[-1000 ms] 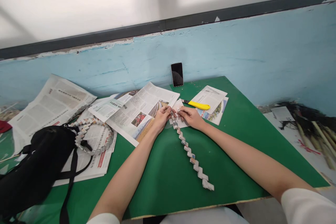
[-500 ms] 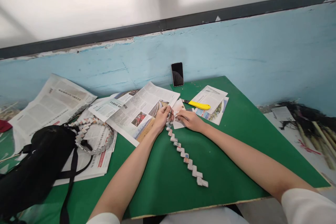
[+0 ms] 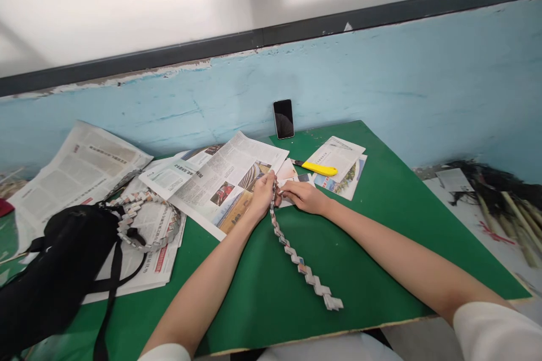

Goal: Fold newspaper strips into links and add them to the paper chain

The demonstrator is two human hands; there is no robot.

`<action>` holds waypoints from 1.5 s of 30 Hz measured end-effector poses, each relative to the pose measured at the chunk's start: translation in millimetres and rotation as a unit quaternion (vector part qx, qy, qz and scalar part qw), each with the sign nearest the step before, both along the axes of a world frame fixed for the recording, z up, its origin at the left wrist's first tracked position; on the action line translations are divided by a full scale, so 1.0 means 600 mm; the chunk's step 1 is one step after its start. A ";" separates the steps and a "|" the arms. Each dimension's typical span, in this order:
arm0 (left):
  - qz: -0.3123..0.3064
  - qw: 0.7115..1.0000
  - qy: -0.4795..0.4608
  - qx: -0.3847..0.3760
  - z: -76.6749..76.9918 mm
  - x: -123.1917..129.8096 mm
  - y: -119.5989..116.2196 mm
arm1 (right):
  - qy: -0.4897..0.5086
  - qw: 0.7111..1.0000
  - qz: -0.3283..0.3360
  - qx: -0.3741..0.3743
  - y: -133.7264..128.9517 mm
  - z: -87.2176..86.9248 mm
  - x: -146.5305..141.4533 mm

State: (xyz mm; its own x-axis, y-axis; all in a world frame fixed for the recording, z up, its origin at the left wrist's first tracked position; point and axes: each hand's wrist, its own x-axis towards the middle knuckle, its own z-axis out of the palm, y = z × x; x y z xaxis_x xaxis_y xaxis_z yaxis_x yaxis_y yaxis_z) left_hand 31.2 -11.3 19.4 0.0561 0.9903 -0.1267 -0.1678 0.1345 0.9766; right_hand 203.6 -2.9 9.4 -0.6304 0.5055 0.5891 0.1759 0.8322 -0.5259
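A zigzag chain of folded newspaper [image 3: 301,264] trails from my hands toward the table's front edge. Its upper end is pinched in my left hand [image 3: 263,196], fingers closed round it. My right hand [image 3: 308,197] is closed at the same end, thumb and fingertips pinched together by the chain; what sits between them is too small to make out. Just beyond the hands lie small cut paper pieces [image 3: 288,171]. A yellow utility knife [image 3: 319,168] rests behind my right hand, partly on a stack of printed paper pieces [image 3: 339,153].
Newspaper sheets [image 3: 231,161] spread left of the hands. A longer folded-paper chain [image 3: 169,224] lies coiled beside a black bag [image 3: 59,276] with straps. A phone [image 3: 283,118] leans on the blue wall at the back of the green table [image 3: 381,259]. Sticks [image 3: 519,220] lie beyond the right edge.
The chain has twisted to show more of its edge, and its free end has shifted slightly right and nearer me. Both hands stay at its upper end.
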 end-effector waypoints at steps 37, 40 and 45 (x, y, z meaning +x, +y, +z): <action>0.004 0.999 0.036 0.007 -0.006 0.016 -0.013 | 0.027 0.996 -0.032 0.078 -0.008 -0.008 0.000; 0.000 0.999 0.047 0.005 -0.004 0.016 -0.015 | 0.042 0.994 -0.030 0.094 -0.008 -0.007 -0.001; 0.002 0.998 0.055 0.008 -0.004 0.016 -0.015 | 0.041 0.993 -0.026 0.106 -0.008 -0.004 -0.002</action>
State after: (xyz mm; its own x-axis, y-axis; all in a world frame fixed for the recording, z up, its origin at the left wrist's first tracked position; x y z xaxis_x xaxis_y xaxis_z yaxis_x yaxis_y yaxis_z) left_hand 40.6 -20.1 17.0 0.0389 0.9925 -0.1159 -0.0607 0.1181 0.9911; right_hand 202.2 -7.5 7.0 -0.5524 0.3955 0.7338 0.1863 0.9166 -0.3537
